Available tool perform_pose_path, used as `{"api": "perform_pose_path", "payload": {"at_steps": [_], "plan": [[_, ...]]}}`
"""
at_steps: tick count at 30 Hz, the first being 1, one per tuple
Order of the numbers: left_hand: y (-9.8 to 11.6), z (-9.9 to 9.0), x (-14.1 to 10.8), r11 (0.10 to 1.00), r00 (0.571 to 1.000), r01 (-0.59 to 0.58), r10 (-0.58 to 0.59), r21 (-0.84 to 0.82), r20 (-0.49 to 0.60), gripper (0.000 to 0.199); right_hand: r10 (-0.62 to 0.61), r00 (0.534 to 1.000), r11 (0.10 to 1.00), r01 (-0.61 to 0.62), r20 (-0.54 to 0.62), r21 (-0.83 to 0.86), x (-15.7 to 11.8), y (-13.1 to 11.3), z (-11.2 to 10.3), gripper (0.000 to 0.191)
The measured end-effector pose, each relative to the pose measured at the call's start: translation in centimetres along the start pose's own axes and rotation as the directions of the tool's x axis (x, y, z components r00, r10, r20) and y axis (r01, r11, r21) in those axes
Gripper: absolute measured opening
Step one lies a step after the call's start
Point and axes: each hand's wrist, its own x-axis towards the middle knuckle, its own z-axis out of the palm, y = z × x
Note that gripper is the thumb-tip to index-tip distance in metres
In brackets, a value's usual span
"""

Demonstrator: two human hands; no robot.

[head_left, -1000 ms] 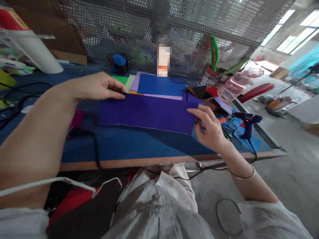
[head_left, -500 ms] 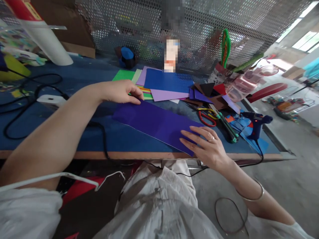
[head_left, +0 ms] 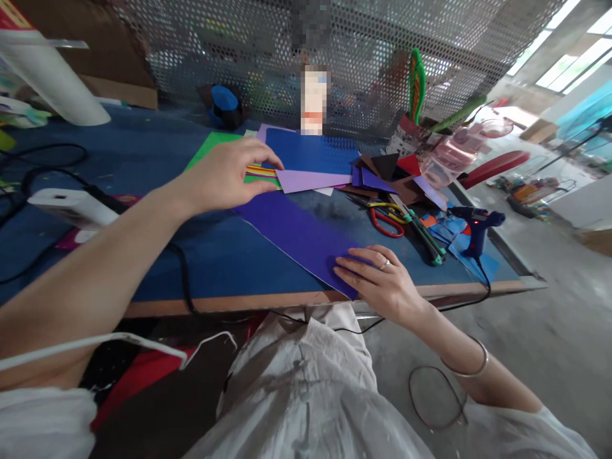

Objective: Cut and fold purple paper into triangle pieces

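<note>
A long purple sheet of paper [head_left: 291, 233] lies slantwise on the blue table. My right hand [head_left: 382, 280], a ring on one finger, rests on its near right end with the fingers stretched out. Over the sheet's far left end is my left hand [head_left: 234, 175], thumb and fingers parted beside a pile of coloured papers. That pile shows a blue sheet [head_left: 308, 153] on top, a lilac sheet [head_left: 310, 180], a green sheet [head_left: 206, 150] and thin multicoloured edges. Whether my left hand touches the pile is unclear.
To the right lie paper scraps [head_left: 377, 178], red-handled pliers [head_left: 387, 223], a green-and-black cutter knife [head_left: 425, 236] and a blue glue gun [head_left: 478, 223] with its cord. At left are a white device [head_left: 71, 207], black cables and a white tube [head_left: 62, 83]. A perforated metal screen [head_left: 215, 38] stands behind.
My left hand has moved away from the purple sheet's edge toward the paper pile, its thumb and fingers spreading. The purple sheet now lies at a steeper slant. My right hand stays on it.
</note>
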Motion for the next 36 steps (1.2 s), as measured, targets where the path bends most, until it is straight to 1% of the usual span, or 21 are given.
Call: {"api": "perform_pose_path", "payload": {"at_steps": [2,4,6,7,8,9,10,11,14,15,16,17,20,21,22,23,27,31,35,36], "plan": [[1.8,1.2,-0.9,0.99,0.994,-0.108,0.105,-0.086,-0.041,0.035,-0.002,1.0,1.0,0.002,0.004,0.004,0.0,-0.2,0.1,0.029],[3.6,3.0,-2.4,0.964,0.975,-0.215,0.222,-0.156,0.025,0.03,0.005,1.0,1.0,-0.006,0.017,0.02,0.1,-0.4,0.1,0.029],[5.0,5.2,-4.4,0.928,0.932,-0.304,0.336,-0.216,0.134,0.03,0.012,1.0,0.999,-0.013,0.022,0.039,0.2,-0.7,0.0,0.029],[5.5,6.3,-5.4,0.91,0.903,-0.346,0.39,-0.228,0.183,0.035,0.014,1.0,0.999,-0.015,0.015,0.044,0.3,-0.8,0.0,0.029],[5.9,7.3,-6.4,0.893,0.876,-0.395,0.437,-0.218,0.205,0.042,0.014,1.0,0.999,-0.014,0.003,0.046,0.3,-1.0,-0.1,0.029],[6.2,8.1,-7.2,0.878,0.856,-0.438,0.472,-0.19,0.208,0.049,0.013,1.0,0.999,-0.013,-0.011,0.048,0.3,-1.2,-0.1,0.029],[6.4,8.8,-8.0,0.861,0.841,-0.483,0.507,-0.161,0.188,0.054,0.016,1.0,0.999,-0.014,-0.024,0.053,0.3,-1.4,-0.2,0.029],[6.5,9.3,-8.5,0.849,0.832,-0.513,0.528,-0.13,0.167,0.055,0.019,0.999,0.998,-0.018,-0.031,0.06,0.2,-1.5,-0.3,0.028],[6.8,9.6,-9.0,0.824,0.82,-0.566,0.565,-0.021,0.092,0.04,0.046,0.998,0.994,-0.043,-0.03,0.096,-0.1,-1.8,-0.5,0.03],[7.0,9.5,-9.0,0.812,0.812,-0.582,0.58,0.03,0.068,0.034,0.061,0.998,0.992,-0.058,-0.029,0.109,-0.2,-1.8,-0.5,0.031],[7.0,9.4,-9.0,0.791,0.795,-0.606,0.605,0.09,0.042,0.03,0.075,0.997,0.99,-0.071,-0.033,0.124,-0.4,-1.7,-0.5,0.032],[7.1,9.2,-9.0,0.758,0.769,-0.633,0.639,0.156,0.017,0.027,0.091,0.995,0.987,-0.084,-0.04,0.139,-0.5,-1.6,-0.5,0.032],[7.1,9.1,-9.4,0.632,0.662,-0.702,0.749,0.328,-0.025,0.023,0.127,0.989,0.979,-0.114,-0.071,0.17,-1.2,-1.2,-0.6,0.027],[7.0,9.1,-9.5,0.605,0.64,-0.712,0.768,0.357,-0.025,0.021,0.135,0.988,0.978,-0.12,-0.081,0.171,-1.4,-1.1,-0.6,0.023],[6.9,9.2,-9.7,0.591,0.629,-0.717,0.777,0.37,-0.022,0.02,0.143,0.986,0.977,-0.126,-0.09,0.171,-1.5,-1.0,-0.5,0.02],[6.8,9.3,-9.8,0.592,0.628,-0.716,0.778,0.37,-0.031,0.019,0.15,0.984,0.976,-0.131,-0.098,0.174,-1.7,-0.9,-0.5,0.017],[6.6,9.5,-9.4,0.644,0.64,-0.693,0.756,0.324,-0.133,0.014,0.196,0.972,0.957,-0.161,-0.131,0.24,-1.8,-0.5,-0.3,0.014],[6.8,9.1,-9.1,0.667,0.666,-0.69,0.737,0.28,-0.115,0.012,0.241,0.96,0.926,-0.185,-0.139,0.33,-1.6,-0.1,-0.4,0.011],[6.9,9.1,-9.8,0.701,0.675,-0.676,0.713,0.228,-0.19,0.008,0.264,0.955,0.906,-0.197,-0.137,0.374,-1.5,-0.8,-0.8,0.01],[7.0,9.1,-10.0,0.713,0.686,-0.669,0.701,0.209,-0.195,0.007,0.283,0.949,0.899,-0.212,-0.137,0.383,-1.4,-1.1,-0.9,0.01]]}}
